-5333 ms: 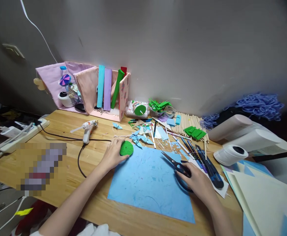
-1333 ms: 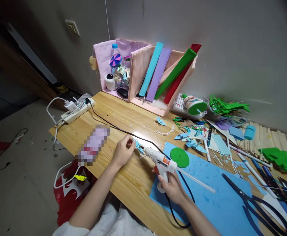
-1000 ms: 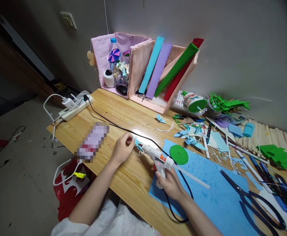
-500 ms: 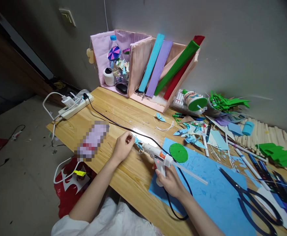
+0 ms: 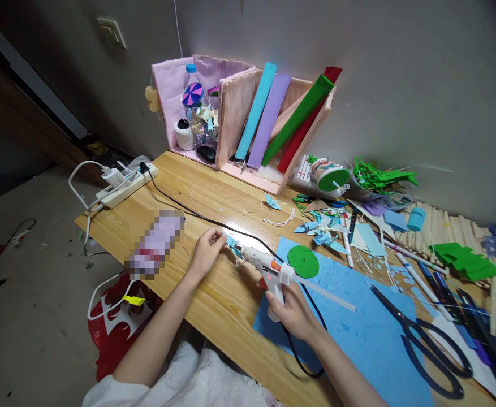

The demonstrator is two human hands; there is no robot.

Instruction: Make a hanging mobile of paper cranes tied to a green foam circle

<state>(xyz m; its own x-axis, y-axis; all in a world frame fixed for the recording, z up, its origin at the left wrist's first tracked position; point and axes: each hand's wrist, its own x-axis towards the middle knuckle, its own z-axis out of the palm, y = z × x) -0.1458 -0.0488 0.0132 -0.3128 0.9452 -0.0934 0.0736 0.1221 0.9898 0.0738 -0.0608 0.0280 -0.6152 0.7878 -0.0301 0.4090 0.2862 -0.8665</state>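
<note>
My right hand is closed around the handle of a white hot glue gun, with a clear glue stick jutting from its back. Between the fingertips of my left hand is a small light-blue folded paper piece, which looks like an origami crane. The gun's nozzle is at the paper; whether it touches cannot be made out. Under the right hand lies a blue sheet, and a green paper disc rests at its upper left corner.
Black scissors lie on the sheet at right. Blue paper cranes, pens and scraps crowd the table's right side. A black cord crosses from a power strip. Pink box shelves stand at the wall. A blurred-out object is left.
The whole view has shifted slightly, so most things appear a little further left. Both hands keep their holds, with the glue gun still at the paper piece.
</note>
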